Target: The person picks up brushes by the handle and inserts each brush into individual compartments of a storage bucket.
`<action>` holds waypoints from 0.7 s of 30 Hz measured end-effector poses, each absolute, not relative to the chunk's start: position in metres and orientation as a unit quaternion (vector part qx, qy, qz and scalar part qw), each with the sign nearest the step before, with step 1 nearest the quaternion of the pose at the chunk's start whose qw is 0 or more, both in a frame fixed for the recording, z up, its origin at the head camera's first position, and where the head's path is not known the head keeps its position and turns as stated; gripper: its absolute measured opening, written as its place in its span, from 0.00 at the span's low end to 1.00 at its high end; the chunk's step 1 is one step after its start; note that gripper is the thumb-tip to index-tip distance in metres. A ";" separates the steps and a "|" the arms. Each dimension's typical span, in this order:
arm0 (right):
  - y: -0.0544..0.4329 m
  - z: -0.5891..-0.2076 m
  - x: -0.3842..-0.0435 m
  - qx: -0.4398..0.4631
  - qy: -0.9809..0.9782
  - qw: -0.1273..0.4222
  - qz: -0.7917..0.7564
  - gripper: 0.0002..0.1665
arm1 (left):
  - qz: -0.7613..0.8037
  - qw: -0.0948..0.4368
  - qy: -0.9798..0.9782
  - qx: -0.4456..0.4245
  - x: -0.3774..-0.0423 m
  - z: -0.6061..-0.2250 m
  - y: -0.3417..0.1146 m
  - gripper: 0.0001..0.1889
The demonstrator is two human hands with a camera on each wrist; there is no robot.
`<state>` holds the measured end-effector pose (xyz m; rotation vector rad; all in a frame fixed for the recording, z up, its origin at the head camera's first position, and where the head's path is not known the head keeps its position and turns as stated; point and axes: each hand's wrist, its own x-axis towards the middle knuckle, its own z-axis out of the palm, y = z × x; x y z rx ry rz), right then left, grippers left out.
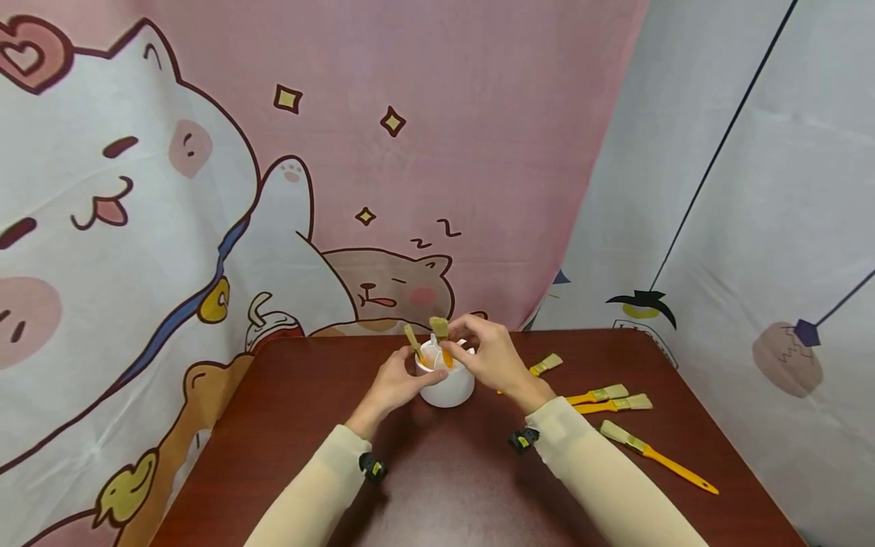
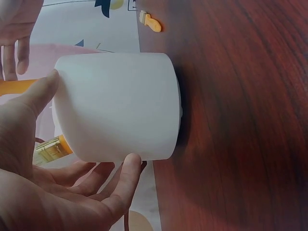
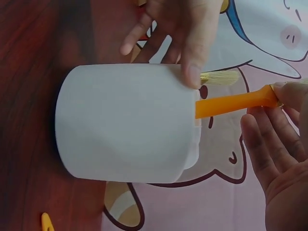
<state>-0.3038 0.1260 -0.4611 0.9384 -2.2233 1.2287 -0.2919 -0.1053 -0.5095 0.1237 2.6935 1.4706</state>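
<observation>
Centrally, left hand (image 1: 395, 384) curled round white holder (image 1: 447, 391), right hand (image 1: 495, 357) pinching 1 brush (image 3: 233, 103)

Looks like a draped-off corner, almost a booth; hard to tell whether in a home or workplace. Shows cartoon-printed cloth (image 1: 472, 167) hanging beyond left hand (image 1: 396, 382) and right hand (image 1: 497, 360), with a reddish-brown table (image 1: 447, 463) beneath both.

Brown table (image 1: 287, 425), white cup (image 1: 447, 391), perhaps four brushes (image 1: 642, 447)
</observation>
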 end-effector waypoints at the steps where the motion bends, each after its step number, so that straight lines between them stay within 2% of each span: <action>1: 0.126 -0.463 -0.304 0.338 -0.803 0.213 0.441 0.12 | 0.478 0.035 0.877 0.040 -0.292 -0.510 -0.105 0.54; 21: 0.129 -0.493 -0.314 0.324 -0.835 0.187 0.403 0.11 | 0.477 0.029 0.877 0.037 -0.291 -0.511 -0.105 0.55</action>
